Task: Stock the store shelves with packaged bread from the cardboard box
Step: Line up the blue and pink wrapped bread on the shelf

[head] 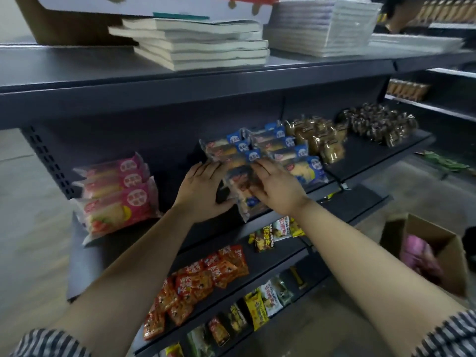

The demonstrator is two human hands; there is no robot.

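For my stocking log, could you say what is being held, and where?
A blue bread packet: the right hand grips its upper face, the left hand presses its left edge.

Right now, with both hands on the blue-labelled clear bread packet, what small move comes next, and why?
Probably slide the blue-labelled clear bread packet back against the matching row: it lies skewed at the front edge of the dark metal shelf, right hand gripping, left hand flat alongside.

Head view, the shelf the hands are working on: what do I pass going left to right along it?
Pink bread packets → left hand → held blue packet → right hand → golden-brown buns in clear wrap → dark wrapped packets. The blue stack behind the hands overlaps them, so it is left out.
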